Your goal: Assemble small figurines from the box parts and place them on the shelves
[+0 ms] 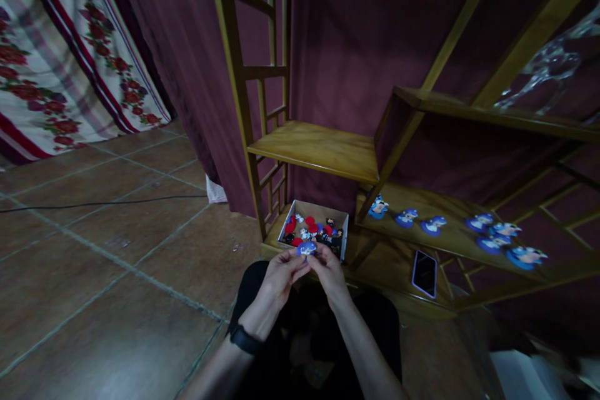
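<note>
A small figurine [306,249] in purple-blue and white is held between my two hands, just in front of a box. My left hand [280,272], below a dark wristband, pinches its left side. On its right side the fingers of my right hand [329,270] are closed on it too. Behind them the open cardboard box [345,239] contains several small figurines and round red pieces. Similar blue and purple figurines [434,225] stand in a loose row on the wooden shelf [450,203] to the right.
A phone [424,274] lies on the lowest board at right. Above the box is a wooden shelf board [319,147], with slanted posts beside it. A black cable [117,203] crosses the tiled floor [94,281] at left. A purple curtain [173,44] hangs beside the shelf frame.
</note>
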Available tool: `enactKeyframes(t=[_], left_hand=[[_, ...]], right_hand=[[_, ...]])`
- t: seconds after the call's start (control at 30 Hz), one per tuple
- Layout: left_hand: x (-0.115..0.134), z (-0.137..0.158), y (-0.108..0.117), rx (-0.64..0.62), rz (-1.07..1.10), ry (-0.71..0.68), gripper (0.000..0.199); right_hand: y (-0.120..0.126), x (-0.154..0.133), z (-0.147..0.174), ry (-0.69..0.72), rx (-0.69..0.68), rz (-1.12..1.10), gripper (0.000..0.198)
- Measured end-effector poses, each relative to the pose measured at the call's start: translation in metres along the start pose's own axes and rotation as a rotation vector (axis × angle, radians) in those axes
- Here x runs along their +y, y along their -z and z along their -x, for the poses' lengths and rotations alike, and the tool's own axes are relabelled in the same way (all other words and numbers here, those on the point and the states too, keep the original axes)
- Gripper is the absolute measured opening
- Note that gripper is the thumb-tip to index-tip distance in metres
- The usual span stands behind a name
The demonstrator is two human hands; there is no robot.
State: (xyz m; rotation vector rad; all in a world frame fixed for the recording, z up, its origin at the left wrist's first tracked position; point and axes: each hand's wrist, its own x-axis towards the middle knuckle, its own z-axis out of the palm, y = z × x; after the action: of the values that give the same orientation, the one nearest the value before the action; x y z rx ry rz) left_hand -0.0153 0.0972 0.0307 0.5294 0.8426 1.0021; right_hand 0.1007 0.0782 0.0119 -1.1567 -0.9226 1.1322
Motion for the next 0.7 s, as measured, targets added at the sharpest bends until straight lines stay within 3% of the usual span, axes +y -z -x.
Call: enactKeyframes(t=[0.23,0.33,0.7], left_hand=[[-0.005,0.000,-0.005,0.033,-0.090,-0.188,0.023],[-0.002,0.003,-0.005,0.024,-0.120,-0.202,0.024],[0.008,0.011,0.002,0.010,-0.124,-0.233,0.023]], right_hand=[[0.002,0.004,-0.001,0.187,0.069,0.300,0.029],[-0.001,0.003,-0.001,0.239,0.092,0.373,0.028],[-0.014,-0.003,-0.005,0.161,0.036,0.316,0.026]])
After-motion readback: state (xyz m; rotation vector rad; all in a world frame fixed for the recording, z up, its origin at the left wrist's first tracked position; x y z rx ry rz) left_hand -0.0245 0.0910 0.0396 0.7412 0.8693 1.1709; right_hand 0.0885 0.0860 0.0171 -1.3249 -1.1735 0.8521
